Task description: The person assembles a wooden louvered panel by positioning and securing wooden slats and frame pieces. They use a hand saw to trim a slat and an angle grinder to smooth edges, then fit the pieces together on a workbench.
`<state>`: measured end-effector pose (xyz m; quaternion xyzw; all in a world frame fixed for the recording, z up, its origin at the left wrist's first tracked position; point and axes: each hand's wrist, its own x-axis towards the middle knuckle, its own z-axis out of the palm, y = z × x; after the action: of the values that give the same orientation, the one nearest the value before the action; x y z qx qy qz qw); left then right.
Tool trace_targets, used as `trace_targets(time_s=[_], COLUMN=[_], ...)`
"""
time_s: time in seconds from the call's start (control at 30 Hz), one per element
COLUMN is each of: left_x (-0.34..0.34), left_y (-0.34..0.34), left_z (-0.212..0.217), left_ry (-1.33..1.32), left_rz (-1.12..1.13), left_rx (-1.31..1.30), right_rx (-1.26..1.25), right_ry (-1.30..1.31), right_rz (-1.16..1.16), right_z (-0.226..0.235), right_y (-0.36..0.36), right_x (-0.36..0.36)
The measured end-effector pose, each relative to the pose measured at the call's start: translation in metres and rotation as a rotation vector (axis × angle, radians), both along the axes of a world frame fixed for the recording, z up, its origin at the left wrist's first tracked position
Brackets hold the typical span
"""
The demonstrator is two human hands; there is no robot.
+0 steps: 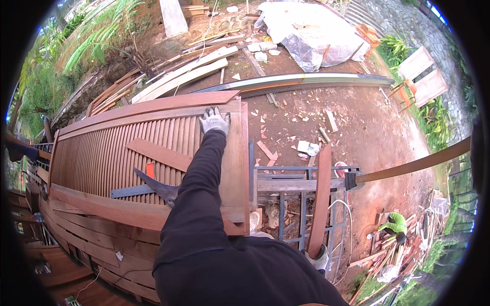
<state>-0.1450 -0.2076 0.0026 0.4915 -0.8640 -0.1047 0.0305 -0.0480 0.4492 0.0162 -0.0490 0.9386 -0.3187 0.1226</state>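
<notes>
My left hand (215, 122), in a grey glove, is lying flat near the corner of the slatted louvre panel (112, 148), with its fingers spreading apart, so it is not clutching anything. I think it is pressing there to help me stay steady, or to stop the panel from wobbling. My right hand (320, 258) is sitting low, close to my body, and it seems to be wrapping around the near end of a long red-brown board (320, 199). My dark clothes are covering part of that hand, so I am not seeing every finger. I guess I am holding that end because it is nearest to me, while the rest is sticking out over a dark metal frame (282, 217).

My left arm is stretching out almost straight, and its dark sleeve (204, 173) is crossing over the panel. My right arm is hiding from view.

On the slats, a short reddish plank (161, 154) is lying slantwise, and a curved dark blade (158, 188) and a flat grey metal strip (130, 192) are resting near it, maybe to be easy to reach. Farther out, pale planks (181, 81) are lying beyond the panel, and another person (395, 223) is bending by some scrap wood (416, 255)
</notes>
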Motion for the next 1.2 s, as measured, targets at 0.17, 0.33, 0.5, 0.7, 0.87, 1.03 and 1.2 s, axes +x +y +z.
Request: trace_targets(time_s=[0.17, 0.33, 0.5, 0.7, 0.87, 1.03, 1.2], left_x=[0.083, 0.184, 0.290, 0.379, 0.412, 0.410, 0.414], left_y=[0.039, 0.124, 0.189, 0.195, 0.172, 0.172, 0.169], left_z=[0.055, 0.045, 0.029, 0.021, -0.002, 0.003, -0.005], left_ry=[0.103, 0.341, 0.316, 0.282, 0.295, 0.245, 0.245], left_rz=[0.116, -0.128, -0.138, -0.130, -0.125, -0.164, -0.188], left_rx=[-0.421, -0.294, -0.153, -0.177, -0.209, -0.207, -0.232], right_rx=[-0.051, -0.105, -0.082, -0.015, 0.088, 0.134, 0.127], right_ry=[-0.057, -0.038, -0.170, -0.140, -0.167, -0.138, -0.107], right_rz=[-0.008, 0.185, 0.288, 0.304, 0.359, 0.396, 0.417], right_z=[0.016, 0.026, 0.043, 0.027, 0.018, 0.024, 0.023], right_y=[-0.055, -0.143, -0.244, -0.322, -0.350, -0.359, -0.365], right_x=[-0.017, -0.043, -0.047, -0.012, 0.014, 0.025, 0.025])
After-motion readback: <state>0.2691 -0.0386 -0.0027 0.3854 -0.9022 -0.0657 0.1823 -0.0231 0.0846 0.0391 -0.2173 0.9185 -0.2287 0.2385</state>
